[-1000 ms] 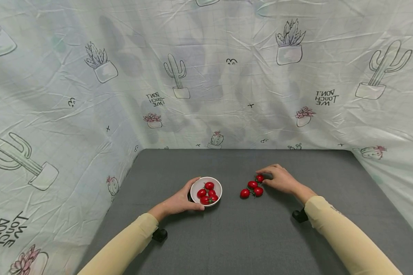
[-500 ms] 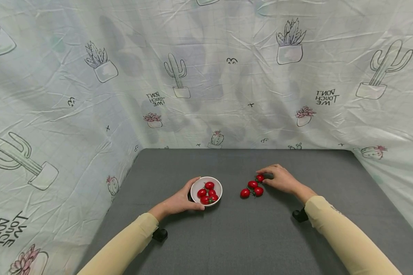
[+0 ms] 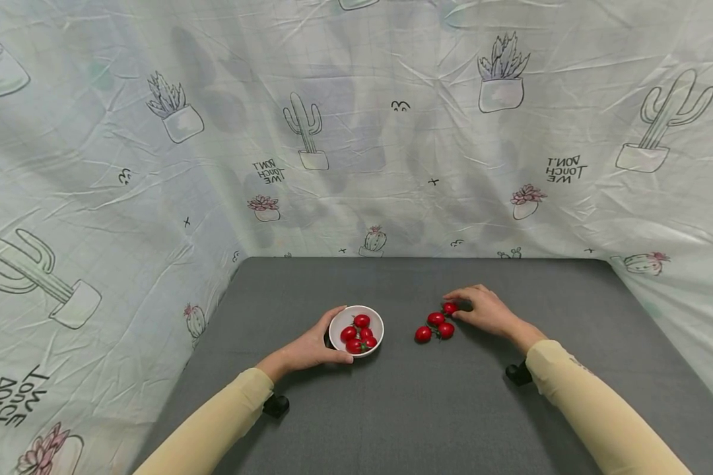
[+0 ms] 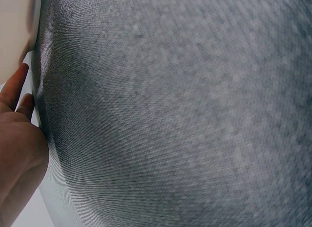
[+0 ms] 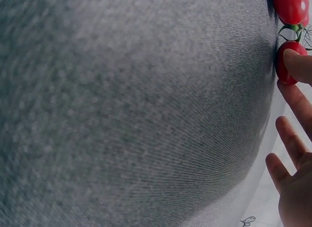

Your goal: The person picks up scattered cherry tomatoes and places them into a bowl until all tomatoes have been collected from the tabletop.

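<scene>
My left hand [image 3: 309,346] grips a small white bowl [image 3: 340,322] from its left side, thumb along the near rim and fingers at the far side. Several red cherry tomatoes [image 3: 348,334] lie inside it. In the left wrist view, fingertips [image 4: 22,73] reach up to the pale bowl [image 4: 14,32]. My right hand [image 3: 484,313] pinches the farthest cherry tomato [image 3: 449,308] of a small group right of the bowl. The right wrist view has the thumb on this tomato [image 5: 282,66] and the index finger beneath, the other fingers spread. Green stems show between the tomatoes.
The other loose cherry tomatoes [image 3: 423,334] lie between the bowl and my right hand on the dark grey tabletop [image 3: 416,409]. A pale cactus-print cloth [image 3: 356,132] hangs behind and at both sides. Black wrist devices [image 3: 276,406] sit under both sleeves.
</scene>
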### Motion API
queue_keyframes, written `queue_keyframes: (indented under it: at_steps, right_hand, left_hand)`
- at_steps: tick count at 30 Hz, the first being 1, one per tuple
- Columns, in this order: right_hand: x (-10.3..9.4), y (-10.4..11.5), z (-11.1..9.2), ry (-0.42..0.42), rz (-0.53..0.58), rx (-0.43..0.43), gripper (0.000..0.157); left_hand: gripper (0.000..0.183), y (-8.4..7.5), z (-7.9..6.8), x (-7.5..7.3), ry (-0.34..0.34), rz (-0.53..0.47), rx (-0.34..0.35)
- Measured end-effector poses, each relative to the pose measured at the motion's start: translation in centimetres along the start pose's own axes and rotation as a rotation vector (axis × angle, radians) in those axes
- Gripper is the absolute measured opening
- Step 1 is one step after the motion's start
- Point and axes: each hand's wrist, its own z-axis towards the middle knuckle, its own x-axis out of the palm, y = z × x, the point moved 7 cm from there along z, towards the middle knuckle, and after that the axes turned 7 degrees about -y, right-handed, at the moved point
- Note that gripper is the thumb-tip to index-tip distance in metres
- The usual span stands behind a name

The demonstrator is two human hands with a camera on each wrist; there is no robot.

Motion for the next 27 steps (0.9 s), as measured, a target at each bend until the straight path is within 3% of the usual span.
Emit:
queue_keyframes:
  at_steps: [27]
  right_hand:
    - [-1.0, -0.3, -0.1, -0.043, -0.006, 0.019, 0.028]
  left_hand:
    - [0.107, 0.2, 0.1, 0.0, 0.002, 0.010, 0.007]
